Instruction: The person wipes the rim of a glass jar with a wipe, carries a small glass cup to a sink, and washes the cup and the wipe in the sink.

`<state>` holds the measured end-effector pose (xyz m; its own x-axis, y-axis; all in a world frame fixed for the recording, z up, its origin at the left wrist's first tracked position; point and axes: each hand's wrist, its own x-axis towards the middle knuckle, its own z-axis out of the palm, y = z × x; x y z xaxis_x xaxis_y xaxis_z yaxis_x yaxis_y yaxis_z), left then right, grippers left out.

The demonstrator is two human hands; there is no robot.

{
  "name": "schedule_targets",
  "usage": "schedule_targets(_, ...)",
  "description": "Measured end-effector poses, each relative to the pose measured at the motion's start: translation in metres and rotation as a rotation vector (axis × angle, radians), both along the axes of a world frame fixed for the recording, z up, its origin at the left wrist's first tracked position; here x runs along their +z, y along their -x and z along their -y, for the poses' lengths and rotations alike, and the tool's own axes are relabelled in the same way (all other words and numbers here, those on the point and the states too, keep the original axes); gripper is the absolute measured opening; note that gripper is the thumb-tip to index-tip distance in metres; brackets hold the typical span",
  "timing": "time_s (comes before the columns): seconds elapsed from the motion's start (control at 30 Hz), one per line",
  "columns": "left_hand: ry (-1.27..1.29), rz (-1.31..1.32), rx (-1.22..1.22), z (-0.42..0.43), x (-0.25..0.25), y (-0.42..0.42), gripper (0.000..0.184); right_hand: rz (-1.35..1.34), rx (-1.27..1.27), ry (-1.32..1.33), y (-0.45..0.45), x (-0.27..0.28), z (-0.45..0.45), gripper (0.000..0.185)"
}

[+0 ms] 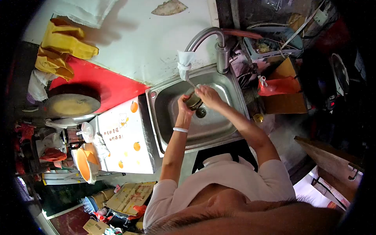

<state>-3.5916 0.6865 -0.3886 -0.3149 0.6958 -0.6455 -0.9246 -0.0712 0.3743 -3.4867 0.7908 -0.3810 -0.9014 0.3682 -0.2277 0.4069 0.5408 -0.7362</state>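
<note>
My left hand is wrapped round the side of a small dark-rimmed cup or bowl, held over the steel sink near its drain. At the top edge of that cup is my right hand, its fingers closed; what they hold, if anything, is too small to make out. Water runs down from the curved faucet, whose spout end is wrapped in white cloth.
Left of the sink stands a white cabinet with orange prints. Yellow gloves hang at the upper left, above a round board. On the right are a grey basket, a red bag and a cardboard box.
</note>
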Motion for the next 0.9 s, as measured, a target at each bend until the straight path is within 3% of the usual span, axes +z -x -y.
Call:
schedule_targets(0.03, -0.004, 0.001, -0.002, 0.0, -0.003, -0.001, 0.037, 0.001, -0.002, -0.004, -0.008, 0.001, 0.017, 0.062)
schedule_targets(0.1, -0.064, -0.098, 0.14, 0.0, -0.008, -0.003, 0.034, -0.383, -0.294, -0.236, -0.026, 0.006, 0.057, 0.054)
schedule_targets(0.2, 0.157, -0.293, 0.198, 0.0, -0.014, 0.004, 0.028, -0.473, -0.348, 0.004, -0.036, -0.009, 0.09, 0.059)
schedule_targets(0.23, 0.055, -0.443, 0.189, 0.0, -0.012, 0.004, 0.029, -0.474, -0.341, 0.004, -0.034, -0.012, 0.085, 0.059)
schedule_targets(0.3, 0.046, -0.547, 0.157, 0.002, 0.016, -0.006, 0.031, -0.707, -0.535, 0.5, -0.022, -0.012, 0.068, 0.057)
schedule_targets(0.33, 0.025, -0.651, 0.113, -0.001, 0.032, -0.009, 0.033, -0.667, -0.487, 0.491, -0.021, -0.02, 0.049, 0.056)
schedule_targets(0.37, 0.004, -0.766, -0.063, 0.004, 0.012, 0.001, 0.047, -0.672, -0.438, 0.699, -0.022, -0.01, 0.029, 0.055)
schedule_targets(0.4, 0.005, -0.768, -0.054, 0.006, 0.014, -0.001, 0.047, -0.612, -0.405, 0.791, -0.021, 0.002, 0.014, 0.053)
schedule_targets(0.47, -0.018, -1.082, -0.214, 0.007, 0.024, -0.011, 0.051, -0.504, -0.198, 0.997, -0.015, 0.001, -0.012, 0.052)
schedule_targets(0.5, -0.087, -1.068, -0.254, 0.007, 0.03, -0.011, 0.066, -0.502, -0.191, 0.995, -0.01, 0.006, -0.019, 0.052)
schedule_targets(0.57, -0.037, -1.13, -0.295, 0.009, 0.031, -0.012, 0.072, -0.309, 0.061, 0.583, -0.004, 0.015, -0.028, 0.047)
schedule_targets(0.6, 0.012, -1.191, -0.344, 0.009, 0.03, -0.013, 0.079, -0.307, 0.067, 0.583, 0.0, 0.023, -0.025, 0.047)
schedule_targets(0.63, -0.032, -1.276, -0.318, 0.005, 0.025, -0.013, 0.088, -0.222, 0.145, 0.383, 0.008, 0.034, -0.018, 0.043)
schedule_targets(0.7, -0.097, -1.394, -0.235, 0.0, 0.022, -0.013, 0.089, -0.13, 0.302, -0.109, 0.018, 0.042, -0.009, 0.042)
schedule_targets(0.73, -0.171, -1.512, -0.157, 0.0, 0.024, -0.013, 0.089, -0.131, 0.303, -0.105, 0.016, 0.045, -0.01, 0.042)
schedule_targets(0.77, -0.033, -1.515, -0.24, 0.005, 0.027, -0.012, 0.088, -0.193, 0.29, -0.128, 0.012, 0.049, -0.014, 0.041)
schedule_targets(0.83, -0.014, -1.437, -0.243, 0.01, 0.026, -0.011, 0.087, -0.256, 0.293, -0.152, 0.005, 0.038, -0.02, 0.039)
schedule_targets(0.9, 0.008, -1.357, -0.24, 0.014, 0.024, -0.011, 0.086, -0.43, 0.021, 0.638, -0.005, -0.008, -0.029, 0.036)
